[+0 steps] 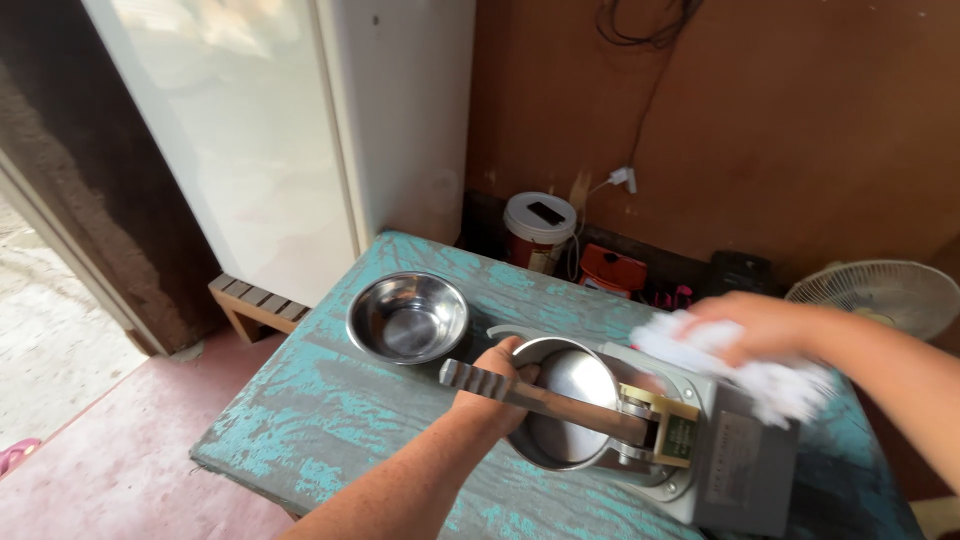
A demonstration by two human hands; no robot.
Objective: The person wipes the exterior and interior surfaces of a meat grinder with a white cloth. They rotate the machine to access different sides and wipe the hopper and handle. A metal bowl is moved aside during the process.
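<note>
On the worn teal surface (pixel 330 420) we steady a grey press (pixel 700 450) that sits near the right front edge. Our left hand (pixel 497 385) is closed around the rim of its round steel cup (pixel 565 415), under the lever (pixel 540 395). Our right hand (pixel 755 325), blurred, clutches a white cloth (pixel 770 375) over the press's top. A steel bowl (pixel 408 317) stands just left, with bare room towards the near-left corner.

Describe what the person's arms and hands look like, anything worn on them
Both forearms are bare, with no sleeves in view. The left hand shows no glove, ring, or watch. The right hand is motion-blurred, so small items cannot be ruled out, but no glove or watch shows.
</note>
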